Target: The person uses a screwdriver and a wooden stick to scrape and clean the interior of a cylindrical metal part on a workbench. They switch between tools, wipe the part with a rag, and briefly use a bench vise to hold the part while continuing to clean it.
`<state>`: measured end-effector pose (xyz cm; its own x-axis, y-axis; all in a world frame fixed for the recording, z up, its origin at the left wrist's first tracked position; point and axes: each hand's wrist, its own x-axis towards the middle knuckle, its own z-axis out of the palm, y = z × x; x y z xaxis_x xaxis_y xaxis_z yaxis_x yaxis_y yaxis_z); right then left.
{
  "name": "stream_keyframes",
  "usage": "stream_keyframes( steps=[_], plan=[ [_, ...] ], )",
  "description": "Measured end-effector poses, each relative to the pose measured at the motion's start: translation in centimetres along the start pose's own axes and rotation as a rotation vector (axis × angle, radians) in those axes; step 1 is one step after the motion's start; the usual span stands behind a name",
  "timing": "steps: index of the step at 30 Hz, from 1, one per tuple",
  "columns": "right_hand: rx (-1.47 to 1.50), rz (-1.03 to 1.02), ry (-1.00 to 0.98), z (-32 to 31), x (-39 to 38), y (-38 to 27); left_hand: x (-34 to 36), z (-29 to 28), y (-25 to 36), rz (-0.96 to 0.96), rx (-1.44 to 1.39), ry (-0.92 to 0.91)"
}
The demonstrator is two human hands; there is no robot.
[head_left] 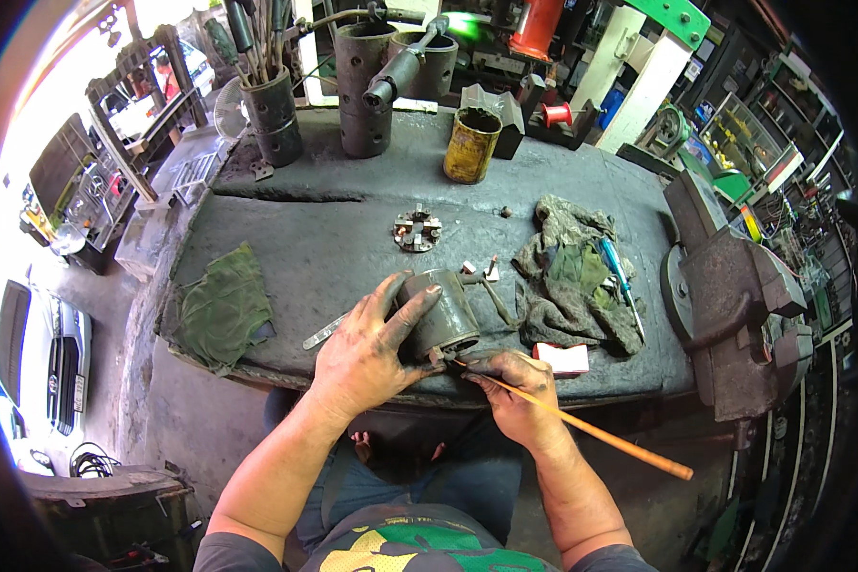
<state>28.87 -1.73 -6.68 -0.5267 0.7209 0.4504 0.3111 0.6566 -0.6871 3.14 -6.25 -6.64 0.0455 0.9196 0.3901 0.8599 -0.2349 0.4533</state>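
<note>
My left hand (370, 348) is wrapped over a dark metal cylindrical housing (446, 319), which looks like a motor casing lying on its side near the bench's front edge. A squarish metal lug (437, 355) juts from its near end, by my left thumb. Pinched in my right hand (517, 386) is a thin orange stick (620, 437), its long end slanting toward the lower right. The stick's other end reaches the housing's near rim; its tip is too small to make out. Past the housing lies a round brush-holder plate (417, 230) with copper-coloured parts.
A grey rag (553, 305) with a blue screwdriver (622, 276) lies to the right, near a pinkish box (562, 359). A green cloth (221, 307) is at left. A vise (734, 296) stands at the right edge. A yellow can (472, 146) and metal cylinders (365, 114) stand behind.
</note>
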Motion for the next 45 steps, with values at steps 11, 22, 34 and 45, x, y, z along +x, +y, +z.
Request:
stream_keyframes(
  steps=[11,22,34,45],
  plan=[
    [0.057,0.041,0.000,0.2,0.2,0.0,0.1,-0.2,0.2,-0.005,0.025,-0.001],
    [-0.023,0.039,-0.010,0.1,0.0,0.2,0.1,-0.2,0.0,0.008,0.009,0.008],
    [0.107,0.109,-0.012,0.0,0.1,0.0,0.1,-0.2,0.1,0.002,-0.002,-0.008],
    [0.075,0.180,0.127,1.1,0.2,-1.0,0.1,-0.2,0.0,-0.016,0.010,-0.019]
  ],
)
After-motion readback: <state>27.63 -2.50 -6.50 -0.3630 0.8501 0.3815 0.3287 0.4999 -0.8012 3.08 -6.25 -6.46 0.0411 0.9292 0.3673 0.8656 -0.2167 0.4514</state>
